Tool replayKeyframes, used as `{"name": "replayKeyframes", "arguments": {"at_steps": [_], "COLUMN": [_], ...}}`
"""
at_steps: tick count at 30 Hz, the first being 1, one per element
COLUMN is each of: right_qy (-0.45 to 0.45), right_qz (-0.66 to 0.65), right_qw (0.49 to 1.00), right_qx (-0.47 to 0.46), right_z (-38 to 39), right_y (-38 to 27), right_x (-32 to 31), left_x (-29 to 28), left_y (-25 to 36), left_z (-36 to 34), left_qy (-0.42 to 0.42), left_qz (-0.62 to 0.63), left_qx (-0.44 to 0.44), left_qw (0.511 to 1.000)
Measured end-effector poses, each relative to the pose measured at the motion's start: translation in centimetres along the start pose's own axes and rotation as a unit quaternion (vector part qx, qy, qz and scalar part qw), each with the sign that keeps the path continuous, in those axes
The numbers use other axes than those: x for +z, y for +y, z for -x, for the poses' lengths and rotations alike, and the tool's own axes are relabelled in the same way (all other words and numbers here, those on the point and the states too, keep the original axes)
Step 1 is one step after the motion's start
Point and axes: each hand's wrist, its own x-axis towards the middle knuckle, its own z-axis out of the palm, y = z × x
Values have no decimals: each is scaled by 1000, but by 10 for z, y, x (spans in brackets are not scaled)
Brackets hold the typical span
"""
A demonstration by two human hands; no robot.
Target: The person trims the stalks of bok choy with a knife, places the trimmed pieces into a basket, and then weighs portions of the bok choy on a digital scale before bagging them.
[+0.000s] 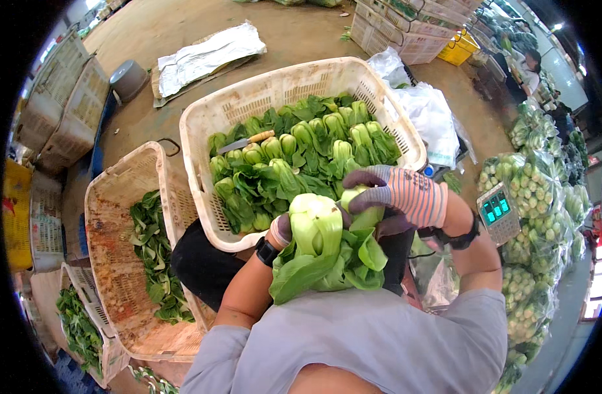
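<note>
My gloved left hand (281, 230), mostly hidden behind a pale-stemmed bok choy (311, 236), holds it upright in front of my chest. My right hand (403, 200), in a striped glove with dark fingers, grips a second bok choy (365, 220) just right of the first, fingers curled over its pale base. Beyond both hands a white plastic crate (294, 69) holds several rows of bok choy heads. A knife with a wooden handle (261, 137) lies on the greens at that crate's left side.
A stained crate (114, 249) with loose leaves and a smaller crate (117, 358) stand left. Stacked crates (396, 36) stand at the back. Right are white bags (422, 121), a scale display (496, 210), bagged greens (531, 230) and another person (527, 75). White sheeting (212, 52) lies on the floor.
</note>
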Motion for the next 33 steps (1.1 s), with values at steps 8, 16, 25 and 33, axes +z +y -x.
{"name": "replayKeyframes", "arguments": {"at_steps": [8, 16, 25, 33], "right_qy": [-32, 122, 87, 144], "right_qz": [-99, -149, -288, -285], "right_qw": [994, 981, 954, 933], "right_qx": [-13, -22, 0, 169], "right_z": [-22, -34, -151, -72], "right_y": [-10, 68, -70, 31], "right_x": [7, 54, -16, 81], "left_x": [11, 4, -7, 37], "left_y": [-8, -32, -12, 41], "left_z": [21, 64, 56, 26], "left_qy": [-154, 60, 27, 151], "left_qz": [222, -192, 148, -82], "left_qx": [28, 25, 182, 144], "left_qw": [962, 979, 972, 974]}}
